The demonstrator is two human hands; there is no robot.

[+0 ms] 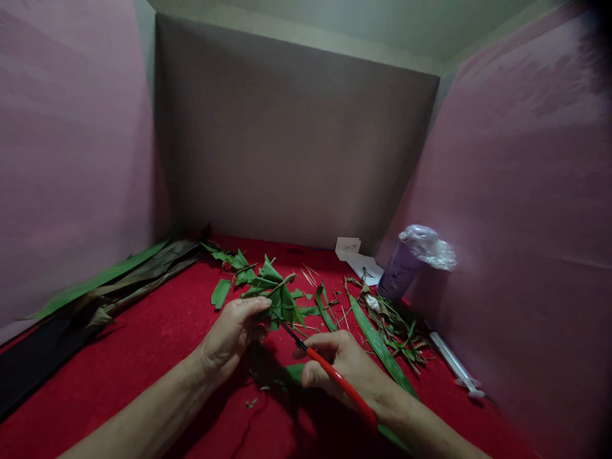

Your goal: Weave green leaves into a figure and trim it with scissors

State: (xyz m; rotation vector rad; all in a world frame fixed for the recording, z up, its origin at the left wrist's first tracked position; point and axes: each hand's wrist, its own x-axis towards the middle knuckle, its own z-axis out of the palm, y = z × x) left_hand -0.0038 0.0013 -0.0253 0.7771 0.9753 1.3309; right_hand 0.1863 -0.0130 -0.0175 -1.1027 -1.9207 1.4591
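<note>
Red-handled tool (331, 372) at leaf (285, 307) edge.

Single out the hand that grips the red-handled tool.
It is the right hand, wrapped around the red-handled tool, whose dark tip points toward the leaves. The left hand pinches a bunch of green leaves instead.

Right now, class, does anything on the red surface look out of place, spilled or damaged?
Yes. At left, a dried leaf looks brown and crumpled beside a green one. At right, a heap of twigs and leaf scraps sprawls untidily; what looks like a syringe beside it seems odd among plants.
</note>
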